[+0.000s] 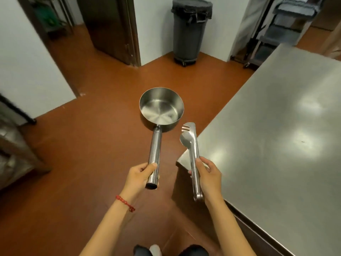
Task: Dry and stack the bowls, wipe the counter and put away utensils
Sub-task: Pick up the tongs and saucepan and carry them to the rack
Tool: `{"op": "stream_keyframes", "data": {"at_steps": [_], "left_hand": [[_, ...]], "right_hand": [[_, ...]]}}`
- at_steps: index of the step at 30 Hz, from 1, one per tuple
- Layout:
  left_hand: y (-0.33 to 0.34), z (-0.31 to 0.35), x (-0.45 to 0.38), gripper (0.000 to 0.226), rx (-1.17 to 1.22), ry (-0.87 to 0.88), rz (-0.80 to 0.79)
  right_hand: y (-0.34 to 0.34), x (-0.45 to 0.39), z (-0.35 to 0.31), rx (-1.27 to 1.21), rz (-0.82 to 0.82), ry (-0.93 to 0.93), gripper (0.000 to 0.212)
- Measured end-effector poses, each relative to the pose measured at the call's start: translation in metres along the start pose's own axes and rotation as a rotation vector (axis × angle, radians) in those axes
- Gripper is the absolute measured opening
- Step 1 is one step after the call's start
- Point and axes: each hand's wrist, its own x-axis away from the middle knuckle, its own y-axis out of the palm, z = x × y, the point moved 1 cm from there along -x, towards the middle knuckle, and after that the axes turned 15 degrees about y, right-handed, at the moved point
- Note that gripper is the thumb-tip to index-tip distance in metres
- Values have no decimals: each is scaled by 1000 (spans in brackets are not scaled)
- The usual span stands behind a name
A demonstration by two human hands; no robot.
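The left hand (141, 173) grips the handle of a steel saucepan (161, 108) held out over the floor (92, 135). The right hand (209, 177) clasps steel tongs (191, 150) – their tips closed together – just beside the near-left corner of the steel counter (276, 135).

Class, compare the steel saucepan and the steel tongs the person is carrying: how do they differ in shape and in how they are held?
The round stainless-steel saucepan is a wide, empty bowl on one tubular handle; the slim stainless-steel tongs are two thin arms ending in a fork and a spoon tip. The left hand grips the saucepan at the handle's end; the right hand pinches the tongs mid-length. Both are shiny steel and point away from the person.
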Motion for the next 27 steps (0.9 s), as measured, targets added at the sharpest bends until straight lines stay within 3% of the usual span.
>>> {"op": "stream_keyframes", "data": {"at_steps": [6, 16, 27], "left_hand": [[-73, 1, -41, 22, 45, 24, 228], [-145, 26, -137, 21, 116, 26, 541], [-272, 63, -267, 21, 168, 104, 717]], "right_hand": [[96, -39, -26, 132, -153, 11, 27], [246, -128, -98, 218, -426, 10, 19], [443, -196, -152, 252, -582, 4, 17]]}}
